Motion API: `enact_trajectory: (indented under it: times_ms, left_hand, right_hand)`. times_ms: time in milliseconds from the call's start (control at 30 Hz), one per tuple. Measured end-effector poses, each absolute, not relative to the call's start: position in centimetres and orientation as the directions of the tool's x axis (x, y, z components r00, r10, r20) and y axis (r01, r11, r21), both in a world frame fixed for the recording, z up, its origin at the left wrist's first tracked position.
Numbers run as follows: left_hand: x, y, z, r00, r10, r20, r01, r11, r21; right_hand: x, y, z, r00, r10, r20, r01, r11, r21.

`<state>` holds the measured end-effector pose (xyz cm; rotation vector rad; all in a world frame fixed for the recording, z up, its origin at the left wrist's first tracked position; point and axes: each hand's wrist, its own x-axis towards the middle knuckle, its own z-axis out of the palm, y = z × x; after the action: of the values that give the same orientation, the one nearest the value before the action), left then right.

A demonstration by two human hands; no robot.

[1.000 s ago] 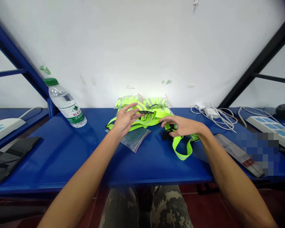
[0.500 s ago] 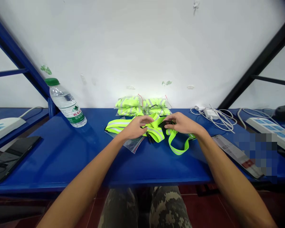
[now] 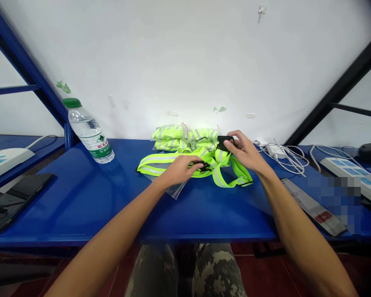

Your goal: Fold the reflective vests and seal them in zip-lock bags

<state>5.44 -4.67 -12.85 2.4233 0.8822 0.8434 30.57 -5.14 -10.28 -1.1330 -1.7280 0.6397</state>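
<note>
A neon-yellow reflective strap with a silver stripe lies in loose loops at mid-table. My right hand, at the strap's right end, pinches a flat black buckle between thumb and fingers, lifted a little off the table. Lower and to the left, my left hand has its fingers closed on a smaller black clip among the loops. Part of that clip is hidden by the fingers. Under the strap, a clear zip bag pokes out below my left hand.
Bagged yellow straps are stacked against the wall. A green-capped water bottle stands at the left, near a dark phone. White cables, another phone and a power strip occupy the right side.
My right hand has risen and moved slightly right, bringing the black buckle up into clear sight. My left hand has shifted onto the black clip, and the strap's right loop is pulled upward.
</note>
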Motion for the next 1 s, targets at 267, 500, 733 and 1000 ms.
enact_trajectory:
  times_ms: [267,500,733,1000]
  left_hand:
    - [2.6,-2.1,-9.1,-0.044,0.654,0.755,0.508,-0.636,0.581]
    - [-1.3,-1.4,-2.6,-0.424,0.148,0.894,0.716,-0.550,0.430]
    - [-0.5,-1.5,-4.1,-0.307,0.175,0.936,0.732,-0.586,0.349]
    - [1.1,-0.8,-6.8,-0.118,0.309,0.944,0.720,-0.628,0.295]
  right_hand:
    - [31.2,-3.3,-7.6,0.131,0.836,0.534,0.220,0.500,-0.837]
    - [33.2,-3.0,-0.8,0.607,0.296,0.737,0.293,0.779,-0.555]
    - [32.2,-2.6,-3.7,0.294,0.885,0.361,0.116,0.342,-0.932]
    - [31.1,-3.0,-5.4,0.053,0.987,0.153,-0.062,0.156,-0.986]
